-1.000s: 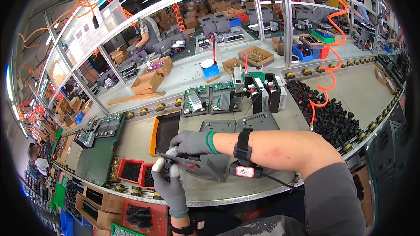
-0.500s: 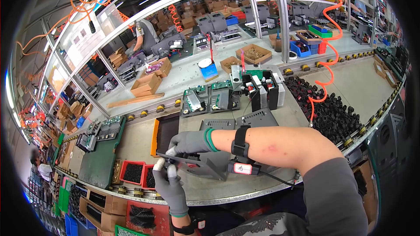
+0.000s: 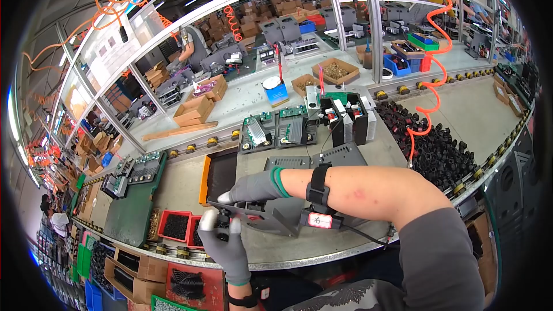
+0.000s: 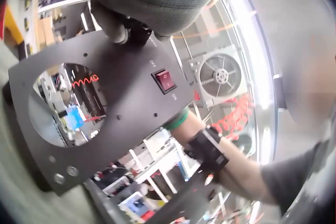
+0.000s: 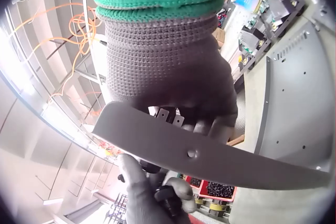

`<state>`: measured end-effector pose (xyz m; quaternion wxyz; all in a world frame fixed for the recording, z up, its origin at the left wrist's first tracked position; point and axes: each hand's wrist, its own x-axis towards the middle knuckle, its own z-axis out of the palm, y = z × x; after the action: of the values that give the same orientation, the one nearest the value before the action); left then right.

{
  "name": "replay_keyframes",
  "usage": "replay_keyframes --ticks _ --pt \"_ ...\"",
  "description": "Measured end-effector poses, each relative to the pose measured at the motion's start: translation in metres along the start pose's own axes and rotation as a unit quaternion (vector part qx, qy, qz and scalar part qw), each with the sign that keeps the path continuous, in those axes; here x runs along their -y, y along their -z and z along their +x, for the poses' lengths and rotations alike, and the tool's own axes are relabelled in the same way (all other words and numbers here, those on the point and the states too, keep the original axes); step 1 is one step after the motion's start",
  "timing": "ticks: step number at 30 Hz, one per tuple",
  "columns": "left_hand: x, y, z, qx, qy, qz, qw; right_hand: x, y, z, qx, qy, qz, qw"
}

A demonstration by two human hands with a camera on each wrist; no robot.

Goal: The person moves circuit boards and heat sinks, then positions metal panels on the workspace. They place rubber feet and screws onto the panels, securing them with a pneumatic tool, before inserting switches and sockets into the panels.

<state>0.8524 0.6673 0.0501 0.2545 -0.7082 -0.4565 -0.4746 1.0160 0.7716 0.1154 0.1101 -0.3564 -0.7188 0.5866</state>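
A dark grey metal panel [image 3: 280, 216] with a bent flange is held tilted above the bench. My gloved right hand [image 3: 253, 188] grips its upper edge; in the right wrist view the hand [image 5: 170, 71] is behind the flange [image 5: 231, 162], fingertips partly hidden. The left wrist view shows the panel's face [image 4: 126, 90] with a large round opening and a red rocker switch [image 4: 165, 80]. At the panel's left end, my gloved left hand [image 3: 224, 249] pinches a small black part [image 5: 168, 196] between thumb and fingers. Metal tabs [image 5: 164, 115] stand behind the flange.
Behind the hands lie grey panels [image 3: 344, 155], circuit board trays [image 3: 256, 133] and black-and-white units [image 3: 358, 124]. A heap of black parts [image 3: 440, 158] is at right. Red bins [image 3: 174, 226] and an orange-edged tray [image 3: 204, 179] sit at left. An orange coiled hose [image 3: 439, 89] hangs at right.
My left thumb and fingers have spread slightly apart beside the panel's end. My right hand has shifted a little and lies flatter along the upper edge. The panel stays nearly where it was.
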Motion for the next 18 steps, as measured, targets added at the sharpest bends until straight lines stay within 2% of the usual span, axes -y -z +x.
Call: replay_keyframes --ticks 1,3,4,5,6,7,8,9,10,11,12,13,14,16,17,18 --pt "-0.01 0.007 0.002 0.02 0.27 -0.214 0.939 -0.006 0.0 0.006 -0.001 0.0 0.0 1.0" --pt "-0.008 0.005 0.001 0.072 0.447 -0.356 0.817 -0.013 0.001 0.017 0.019 0.148 -0.054 0.987" --pt "-0.007 0.004 0.0 0.08 0.534 -0.401 0.74 -0.011 0.001 0.017 0.019 0.147 -0.054 0.987" --pt "0.002 -0.002 -0.004 0.056 0.285 -0.203 0.935 -0.008 0.001 0.017 -0.005 0.07 -0.084 0.994" --pt "0.002 -0.002 -0.004 0.06 0.177 -0.132 0.973 -0.001 -0.001 0.012 -0.028 -0.008 -0.114 0.993" --pt "0.003 -0.002 -0.003 0.045 0.063 -0.042 0.996 0.003 -0.004 0.005 -0.033 -0.018 -0.067 0.997" --pt "0.003 -0.002 -0.003 0.011 -0.041 0.044 0.998 -0.005 -0.005 0.011 -0.031 -0.018 -0.068 0.997" --pt "-0.011 0.004 0.001 0.021 0.234 -0.179 0.955 -0.011 -0.005 0.015 -0.006 0.044 -0.017 0.999" --pt "-0.019 0.008 0.004 0.03 0.479 -0.379 0.791 -0.016 -0.004 0.019 0.019 0.105 0.034 0.994" --pt "-0.016 0.008 0.004 0.049 0.503 -0.391 0.769 -0.021 -0.001 0.024 0.018 0.105 0.035 0.994" --pt "-0.013 0.008 0.004 0.068 0.527 -0.401 0.746 -0.012 0.003 0.021 0.014 0.081 -0.038 0.996" --pt "-0.007 0.003 0.0 0.063 0.309 -0.23 0.921 -0.006 0.004 0.018 0.01 0.058 -0.111 0.992" --pt "-0.001 -0.001 -0.005 0.051 0.057 -0.034 0.996 -0.004 0.002 0.015 0.01 0.059 -0.112 0.992" --pt "0.001 -0.003 -0.01 0.029 0.029 -0.022 0.999 -0.002 -0.001 0.01 -0.01 0.005 -0.067 0.998" --pt "-0.005 -0.003 -0.011 0.008 0.206 -0.178 0.962 -0.008 -0.001 0.016 -0.009 0.007 -0.068 0.998" --pt "-0.012 -0.001 -0.007 -0.012 0.37 -0.324 0.87 -0.01 -0.001 0.019 0.036 0.045 -0.026 0.998"
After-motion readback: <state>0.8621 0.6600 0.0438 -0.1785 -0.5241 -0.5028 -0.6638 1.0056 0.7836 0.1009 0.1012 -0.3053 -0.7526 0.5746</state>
